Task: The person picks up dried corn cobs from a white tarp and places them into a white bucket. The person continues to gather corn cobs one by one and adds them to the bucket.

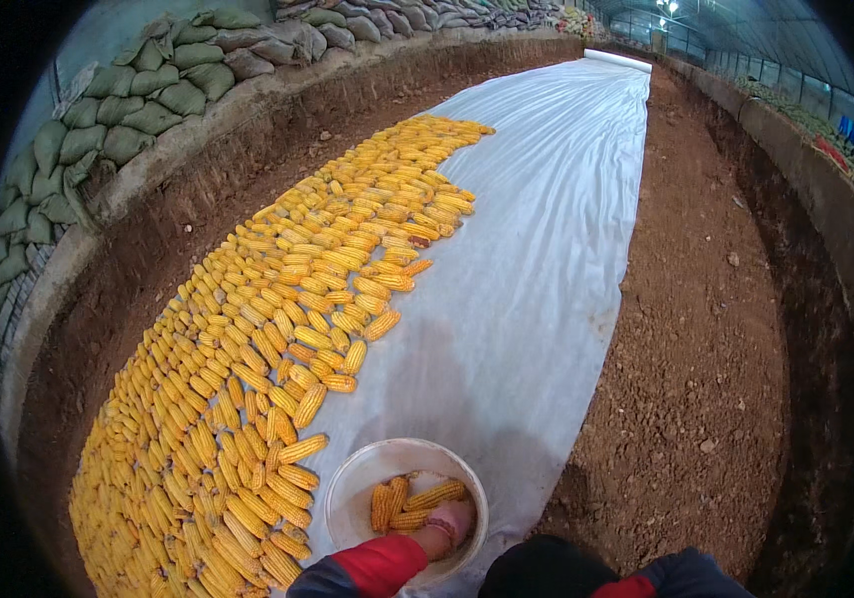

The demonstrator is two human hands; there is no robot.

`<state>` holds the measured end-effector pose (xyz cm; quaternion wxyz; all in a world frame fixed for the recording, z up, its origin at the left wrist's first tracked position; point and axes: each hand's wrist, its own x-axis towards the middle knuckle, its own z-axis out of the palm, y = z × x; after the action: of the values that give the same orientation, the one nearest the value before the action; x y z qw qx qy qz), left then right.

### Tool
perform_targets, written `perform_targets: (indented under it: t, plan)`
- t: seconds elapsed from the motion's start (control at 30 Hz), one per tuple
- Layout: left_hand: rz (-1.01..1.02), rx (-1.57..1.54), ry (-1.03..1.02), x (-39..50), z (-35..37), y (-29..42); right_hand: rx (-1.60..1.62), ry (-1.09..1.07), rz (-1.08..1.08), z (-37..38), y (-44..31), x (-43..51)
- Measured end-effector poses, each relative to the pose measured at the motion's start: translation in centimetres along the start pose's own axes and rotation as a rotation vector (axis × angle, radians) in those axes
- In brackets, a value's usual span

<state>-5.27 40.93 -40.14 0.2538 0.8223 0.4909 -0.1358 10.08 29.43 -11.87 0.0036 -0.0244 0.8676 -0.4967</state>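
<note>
My left hand (452, 520) is down inside a round whitish tub (352, 489), and a beaded band circles its wrist. Several yellow corn cobs (434, 495) lie in the tub against and beside the hand. The fingers are mostly hidden, so a grip on a cob cannot be made out. My right hand is out of view; only its dark and red sleeve (685, 575) shows at the bottom edge. Left of the tub, many husked corn cobs (270, 359) lie in close rows on a white sheet (517, 261).
Brown bare soil (696, 359) runs along the sheet's right side. A low earth wall (195, 164) borders the left, with stacked filled sacks (128, 112) above it. At the far end lies the sheet's white roll (617, 60). Another low wall (793, 142) curves along the right.
</note>
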Motion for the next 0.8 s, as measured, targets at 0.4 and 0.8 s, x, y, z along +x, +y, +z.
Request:
perform_targets:
  t: [0.4,0.8]
  plan:
    - [0.158,-0.031,-0.206,-1.0,-4.0,1.3,0.016,0.011,0.01,-1.0,-0.2,0.2]
    - [-0.01,-0.83,0.391,-21.9,-21.8,-7.9,0.015,0.037,-0.013,-1.7,-2.9,0.2]
